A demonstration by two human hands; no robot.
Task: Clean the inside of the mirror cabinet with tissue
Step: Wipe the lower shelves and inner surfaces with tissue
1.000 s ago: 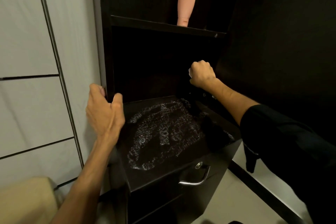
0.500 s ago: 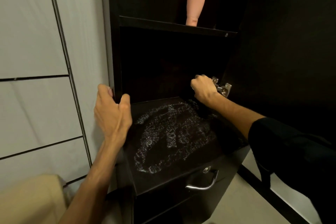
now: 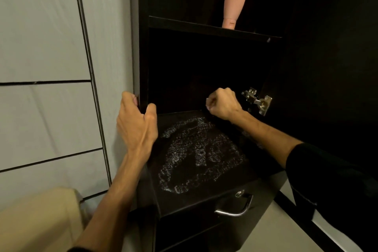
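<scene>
The dark cabinet [image 3: 144,51] stands open, its lower compartment black and dim inside. My left hand [image 3: 137,122] grips the cabinet's left side panel, thumb inside and fingers wrapped round the outer edge. My right hand [image 3: 222,103] is a closed fist low in the compartment, just left of the metal hinge [image 3: 256,100]. A small bit of white tissue [image 3: 207,102] shows at its knuckles. The compartment floor [image 3: 196,155] below carries a wet, glistening smear.
A pink rounded object [image 3: 234,2] stands on the upper shelf [image 3: 212,29]. The open door [image 3: 327,67] hangs at the right. A drawer with a metal handle [image 3: 235,208] sits below. White wall panels [image 3: 45,47] are at the left, a beige object [image 3: 36,221] at lower left.
My right hand has dropped from mid-height to just above the compartment floor and shifted left, uncovering the hinge. The left hand keeps its grip on the side panel. The view shifted slightly.
</scene>
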